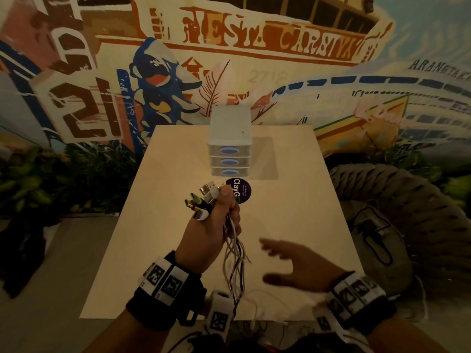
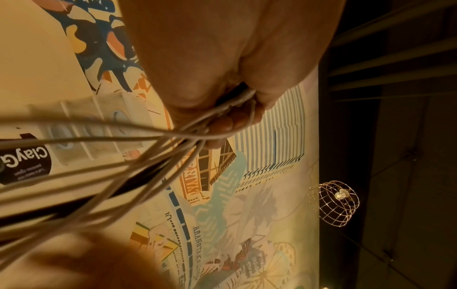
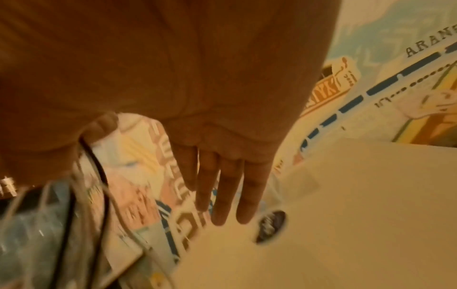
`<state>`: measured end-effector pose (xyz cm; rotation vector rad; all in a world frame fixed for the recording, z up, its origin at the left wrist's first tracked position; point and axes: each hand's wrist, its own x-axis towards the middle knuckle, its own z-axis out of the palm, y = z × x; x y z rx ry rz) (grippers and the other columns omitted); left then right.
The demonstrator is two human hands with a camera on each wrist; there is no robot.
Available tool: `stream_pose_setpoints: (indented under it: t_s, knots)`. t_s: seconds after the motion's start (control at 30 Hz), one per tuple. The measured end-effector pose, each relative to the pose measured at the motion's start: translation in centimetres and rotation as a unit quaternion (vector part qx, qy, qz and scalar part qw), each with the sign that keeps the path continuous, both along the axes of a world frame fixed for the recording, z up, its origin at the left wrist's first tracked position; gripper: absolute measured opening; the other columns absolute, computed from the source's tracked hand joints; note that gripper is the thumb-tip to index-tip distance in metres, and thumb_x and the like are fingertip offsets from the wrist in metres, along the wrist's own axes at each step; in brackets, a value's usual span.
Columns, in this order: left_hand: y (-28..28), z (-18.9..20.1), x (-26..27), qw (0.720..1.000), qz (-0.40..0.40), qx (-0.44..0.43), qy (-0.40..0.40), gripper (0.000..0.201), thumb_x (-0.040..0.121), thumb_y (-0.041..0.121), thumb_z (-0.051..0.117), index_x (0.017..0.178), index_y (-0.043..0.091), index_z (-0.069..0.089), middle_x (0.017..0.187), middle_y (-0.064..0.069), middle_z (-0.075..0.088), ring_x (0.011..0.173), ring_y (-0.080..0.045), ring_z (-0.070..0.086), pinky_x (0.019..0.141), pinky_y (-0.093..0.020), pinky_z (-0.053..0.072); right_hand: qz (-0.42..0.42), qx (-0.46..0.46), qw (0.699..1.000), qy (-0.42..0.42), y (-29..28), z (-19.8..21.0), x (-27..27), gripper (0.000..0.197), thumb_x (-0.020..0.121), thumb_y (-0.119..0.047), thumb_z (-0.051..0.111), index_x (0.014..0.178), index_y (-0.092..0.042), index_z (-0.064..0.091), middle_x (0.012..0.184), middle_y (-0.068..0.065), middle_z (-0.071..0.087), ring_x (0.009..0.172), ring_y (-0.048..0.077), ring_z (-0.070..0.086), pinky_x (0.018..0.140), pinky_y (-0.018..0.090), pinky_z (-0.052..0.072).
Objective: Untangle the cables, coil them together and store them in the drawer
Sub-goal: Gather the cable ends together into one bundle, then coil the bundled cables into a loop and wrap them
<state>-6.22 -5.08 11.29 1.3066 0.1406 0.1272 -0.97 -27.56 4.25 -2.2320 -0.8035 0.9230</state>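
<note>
My left hand (image 1: 216, 220) is raised over the middle of the table and grips a bundle of cables (image 1: 235, 261) near their plugs. The connectors (image 1: 204, 200) stick up out of the fist, white, black and green. White and dark strands hang down from the fist to the table's front edge. In the left wrist view the curled fingers (image 2: 230, 125) clamp the cables (image 2: 123, 166). My right hand (image 1: 293, 266) hovers to the right of the hanging strands, fingers (image 3: 222, 191) straight and holding nothing. A small white three-drawer unit (image 1: 229, 146) stands at the table's far end, all drawers closed.
A round purple sticker (image 1: 240, 191) lies on the light wooden table (image 1: 293, 200) in front of the drawer unit. A grey woven pouf (image 1: 397, 225) with a dark strap sits right of the table. A painted mural wall stands behind, plants at the left.
</note>
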Motion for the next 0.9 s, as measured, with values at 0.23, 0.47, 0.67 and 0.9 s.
stream_pose_setpoints:
  t_s: [0.23,0.47,0.67,0.9]
  knots:
    - [-1.8,1.5,-0.1,1.0,0.017,0.015,-0.021,0.041,0.106,0.041,0.044,0.07,0.024,0.055,0.065,-0.003,0.054,0.06,-0.027,0.056,0.064,-0.042,0.049,0.023,0.212,0.966,0.147,8.2,6.8,1.3,0.038,0.091,-0.003,0.071,0.125,-0.016,0.061,0.106,-0.006,0.07,0.098,0.0,0.068,0.09,0.021,0.053]
    - [1.5,1.2,-0.5,0.998,0.042,-0.018,-0.031,0.044,0.105,0.042,0.043,0.07,0.016,0.032,0.064,-0.008,0.018,0.048,-0.016,0.019,0.049,-0.028,0.027,-0.011,0.203,0.949,0.239,9.9,3.4,-0.7,0.029,0.103,-0.03,0.056,0.077,-0.035,0.069,0.061,-0.011,0.057,0.06,0.012,0.058,0.07,0.032,0.051]
    - [2.9,2.0,-0.5,0.994,0.094,-0.044,-0.034,0.041,0.103,0.021,0.056,0.072,0.02,0.029,0.062,-0.006,0.011,0.049,-0.016,0.012,0.047,-0.029,0.02,-0.028,0.098,0.966,0.239,7.1,-2.1,-1.0,0.046,0.099,-0.046,0.058,0.058,-0.027,0.057,0.055,-0.004,0.056,0.053,0.013,0.057,0.063,0.028,0.051]
    - [3.4,2.2,-0.6,0.993,0.089,-0.078,0.001,0.032,0.099,-0.002,0.052,0.077,0.02,0.044,0.062,-0.004,0.01,0.049,-0.017,0.01,0.044,-0.025,0.02,-0.056,-0.078,0.971,0.218,2.4,-8.4,-2.5,0.048,0.095,-0.063,0.053,0.069,-0.023,0.054,0.062,-0.008,0.052,0.056,0.006,0.055,0.069,0.025,0.049]
